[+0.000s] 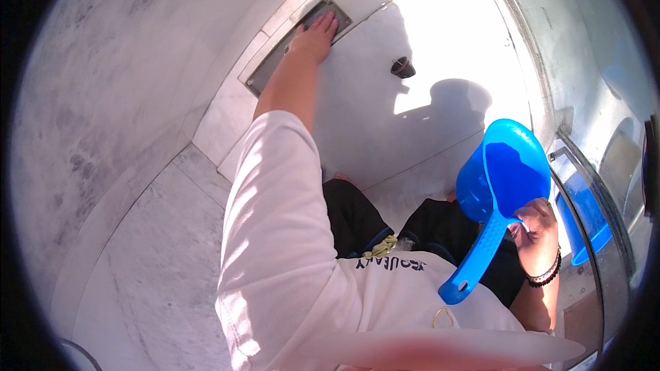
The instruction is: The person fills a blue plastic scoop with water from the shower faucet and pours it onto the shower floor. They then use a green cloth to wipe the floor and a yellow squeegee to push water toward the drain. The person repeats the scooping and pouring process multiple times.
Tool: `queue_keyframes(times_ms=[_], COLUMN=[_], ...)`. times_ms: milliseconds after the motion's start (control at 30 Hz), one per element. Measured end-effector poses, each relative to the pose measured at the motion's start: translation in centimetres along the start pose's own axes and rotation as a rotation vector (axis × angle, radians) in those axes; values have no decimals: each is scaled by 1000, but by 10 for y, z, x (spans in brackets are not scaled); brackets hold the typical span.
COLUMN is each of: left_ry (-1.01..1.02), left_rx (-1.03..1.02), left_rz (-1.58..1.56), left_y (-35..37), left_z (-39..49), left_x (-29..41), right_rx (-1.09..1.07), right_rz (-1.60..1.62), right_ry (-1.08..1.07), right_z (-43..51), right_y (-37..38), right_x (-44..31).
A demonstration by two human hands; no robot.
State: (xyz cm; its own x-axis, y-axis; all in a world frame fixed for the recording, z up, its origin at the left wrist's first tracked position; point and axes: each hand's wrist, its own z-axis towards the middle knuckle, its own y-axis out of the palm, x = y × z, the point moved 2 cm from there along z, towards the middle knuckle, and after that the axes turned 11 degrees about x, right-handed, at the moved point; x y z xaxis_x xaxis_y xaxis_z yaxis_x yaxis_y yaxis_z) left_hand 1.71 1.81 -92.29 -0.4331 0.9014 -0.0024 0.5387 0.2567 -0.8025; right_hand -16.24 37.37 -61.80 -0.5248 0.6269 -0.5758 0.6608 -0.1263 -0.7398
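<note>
My left hand (315, 40) reaches out to the far left and lies palm down on a long grey drain cover (265, 72) set in the floor. Its fingers are slightly apart and hold nothing that I can see; what is under the palm is hidden. At the right, my right hand (536, 226) grips a blue plastic dipper (472, 190) by the rim near the base of its handle. The dipper is tilted with its mouth towards the right, and its handle points down towards my shirt. Whether it holds water I cannot tell.
A small dark cup-like piece (403, 68) lies on the pale tiled floor (356, 129), beside a sunlit patch. Along the right runs a glass panel (582, 26) with a metal bar (593, 180), reflecting the dipper. A marbled wall (118, 62) rises on the left.
</note>
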Motion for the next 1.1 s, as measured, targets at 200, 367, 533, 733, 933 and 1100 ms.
queue_keyframes(times_ms=[200, 367, 533, 733, 933, 1100], left_ry=[-327, -438, -380, -634, -172, -263], left_rx=[-350, -95, -13, 103, 122, -109], left_rz=[-6, -286, -380, -1076, -1032, -1004], left_y=[10, -13, -30, -49, -164, -248], left_z=[-67, -101, -135, -190, -280, -378], left_x=[-39, -25, 10, 42, 144, 177], right_rx=[34, 52, 150, 246, 285, 222], right_rz=[28, -5, -78, -105, -193, -42], right_ry=[-9, -133, -246, -322, -364, -491], right_z=[0, 9, 10, 8, -24, -75], right_y=[-13, -19, -22, 6, 22, -12], right_x=[-9, -21, -31, -20, -46, -125])
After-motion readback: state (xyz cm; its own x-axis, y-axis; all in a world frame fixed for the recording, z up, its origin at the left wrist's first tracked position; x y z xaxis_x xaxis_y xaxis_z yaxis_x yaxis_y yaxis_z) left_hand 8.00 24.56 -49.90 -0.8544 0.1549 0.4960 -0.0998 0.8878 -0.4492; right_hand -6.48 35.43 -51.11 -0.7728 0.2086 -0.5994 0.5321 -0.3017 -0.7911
